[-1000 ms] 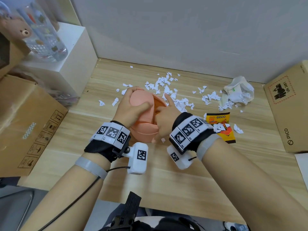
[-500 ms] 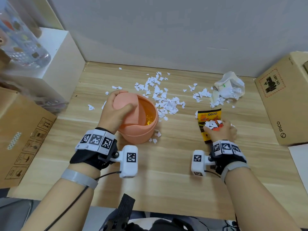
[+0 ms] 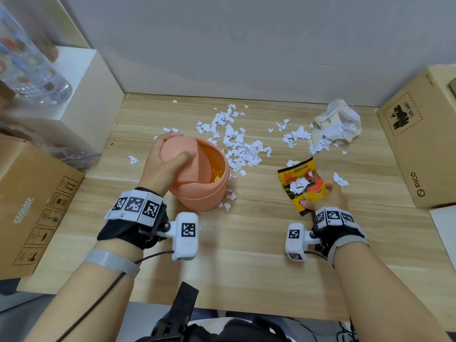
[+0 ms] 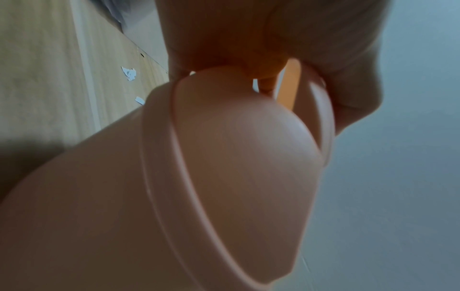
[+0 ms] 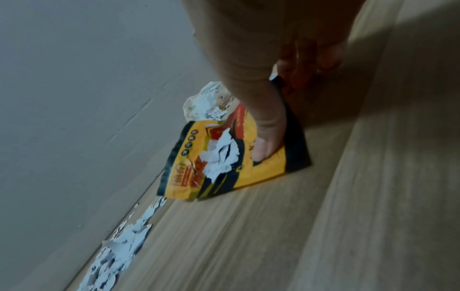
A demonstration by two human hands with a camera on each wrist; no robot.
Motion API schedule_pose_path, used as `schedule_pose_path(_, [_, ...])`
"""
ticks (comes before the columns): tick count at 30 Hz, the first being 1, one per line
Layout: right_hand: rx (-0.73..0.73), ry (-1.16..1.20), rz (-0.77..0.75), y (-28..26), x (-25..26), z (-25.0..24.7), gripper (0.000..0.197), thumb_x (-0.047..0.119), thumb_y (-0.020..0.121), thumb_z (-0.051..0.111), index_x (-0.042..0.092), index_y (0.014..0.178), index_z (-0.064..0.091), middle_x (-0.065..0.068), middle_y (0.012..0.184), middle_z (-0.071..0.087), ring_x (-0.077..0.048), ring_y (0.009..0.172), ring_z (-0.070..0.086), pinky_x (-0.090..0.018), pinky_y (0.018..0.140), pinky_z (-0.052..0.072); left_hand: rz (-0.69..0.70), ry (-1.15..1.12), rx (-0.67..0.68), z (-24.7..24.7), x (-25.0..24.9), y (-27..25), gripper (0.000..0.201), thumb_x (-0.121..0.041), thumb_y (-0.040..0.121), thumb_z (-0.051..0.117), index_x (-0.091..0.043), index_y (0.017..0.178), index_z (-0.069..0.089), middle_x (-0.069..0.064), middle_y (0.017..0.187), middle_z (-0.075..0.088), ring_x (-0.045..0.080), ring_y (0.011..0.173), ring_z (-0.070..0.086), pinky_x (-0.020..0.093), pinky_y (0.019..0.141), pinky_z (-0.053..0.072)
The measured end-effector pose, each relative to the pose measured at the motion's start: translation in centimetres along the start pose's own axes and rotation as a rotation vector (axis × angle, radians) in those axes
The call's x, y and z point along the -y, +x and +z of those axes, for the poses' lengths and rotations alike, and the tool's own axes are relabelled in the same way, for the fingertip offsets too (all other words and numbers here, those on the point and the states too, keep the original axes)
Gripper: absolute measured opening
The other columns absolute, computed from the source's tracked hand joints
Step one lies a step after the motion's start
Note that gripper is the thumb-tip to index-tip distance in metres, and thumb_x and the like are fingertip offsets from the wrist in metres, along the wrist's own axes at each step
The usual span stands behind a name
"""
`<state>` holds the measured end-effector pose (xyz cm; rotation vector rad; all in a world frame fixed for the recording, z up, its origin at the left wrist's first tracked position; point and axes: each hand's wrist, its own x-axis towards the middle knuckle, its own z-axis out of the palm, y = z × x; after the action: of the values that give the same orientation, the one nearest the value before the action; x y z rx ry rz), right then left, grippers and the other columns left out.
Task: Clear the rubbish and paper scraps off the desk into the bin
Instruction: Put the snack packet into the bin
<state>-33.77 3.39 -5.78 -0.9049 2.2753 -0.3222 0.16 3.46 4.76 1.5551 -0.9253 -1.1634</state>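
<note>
A pink swing-lid bin (image 3: 204, 193) stands left of centre on the wooden desk (image 3: 246, 255). My left hand (image 3: 170, 156) grips its lid (image 4: 236, 147) and holds it tilted, so the mouth gapes toward the right; something orange-yellow (image 3: 217, 172) lies inside. My right hand (image 3: 318, 198) pinches the near end of a yellow snack wrapper (image 3: 303, 178), thumb (image 5: 263, 128) on top and fingers (image 5: 311, 59) beneath. Paper scraps (image 5: 221, 155) lie on the wrapper. A spread of white scraps (image 3: 237, 146) covers the desk behind the bin. A crumpled white plastic bag (image 3: 338, 122) sits at the back right.
A cardboard box (image 3: 419, 144) flanks the desk on the right and another (image 3: 32, 206) on the left. A white block (image 3: 81, 95) with a clear bottle (image 3: 29, 70) on it stands at the back left. The grey wall (image 3: 246, 45) closes the back. Bare wood lies in front of my hands.
My right hand left the bin, went right to the yellow wrapper and took hold of its near end. My left hand stayed on the lid, which now stands open.
</note>
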Motion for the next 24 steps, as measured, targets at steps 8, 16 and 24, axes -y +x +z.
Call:
schedule_pose_path(8, [0.258,0.466,0.049,-1.9,1.3,0.6,0.015,0.003,0.088,0.055,0.007,0.101,0.055,-0.01,0.066,0.059,-0.012,0.038,0.061,-0.021,0.041,0.052,-0.026,-0.001,0.013,0.0,-0.3,-0.2,0.036,-0.027,0.06,0.062,-0.037,0.092,0.052,-0.004,0.104,0.053,0.008,0.086,0.051,0.021,0.069,0.043])
schedule_pose_path(16, [0.498,0.838,-0.057,-5.4,5.7,-2.0,0.008,0.0,0.089,0.05,0.004,0.093,0.055,0.002,0.045,0.063,-0.004,0.038,0.057,-0.013,0.04,0.048,-0.046,0.002,0.005,-0.1,-0.2,-0.2,0.041,-0.031,0.059,0.063,-0.038,0.097,0.052,-0.005,0.106,0.053,0.019,0.1,0.052,0.031,0.082,0.045])
schedule_pose_path(24, [0.621,0.526,-0.351,-10.7,13.1,-3.6,0.026,-0.009,0.083,0.052,0.016,0.085,0.059,-0.001,0.044,0.066,-0.008,0.033,0.058,-0.015,0.034,0.046,-0.032,0.012,0.019,-0.3,-0.2,-0.2,0.046,-0.032,0.059,0.062,-0.035,0.104,0.05,-0.001,0.115,0.051,0.019,0.103,0.05,0.028,0.078,0.043])
